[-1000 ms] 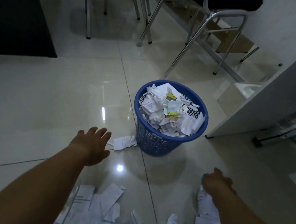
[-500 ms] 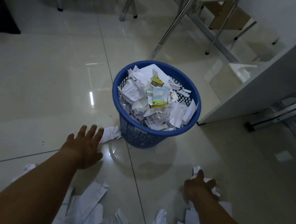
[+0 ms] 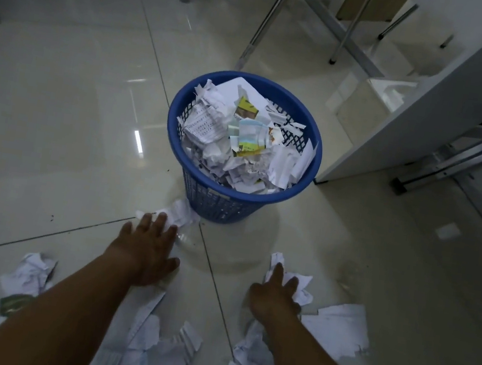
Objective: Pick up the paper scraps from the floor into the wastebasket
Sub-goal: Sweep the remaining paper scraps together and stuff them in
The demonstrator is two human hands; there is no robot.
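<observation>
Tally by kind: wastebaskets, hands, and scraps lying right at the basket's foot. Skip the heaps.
Wastebasket: 1
Hands: 2 (left hand, right hand)
Scrap at the basket's foot: 1
Total: 4
The heaped floor scraps overlap too much to count.

An office, by the look: glossy pale floor tiles (image 3: 71, 108), chrome chair legs (image 3: 267, 16), a white desk panel (image 3: 449, 114) (cardboard box (image 3: 385, 3) behind), 1 paper-stuffed wastebasket (image 3: 223, 205).
</observation>
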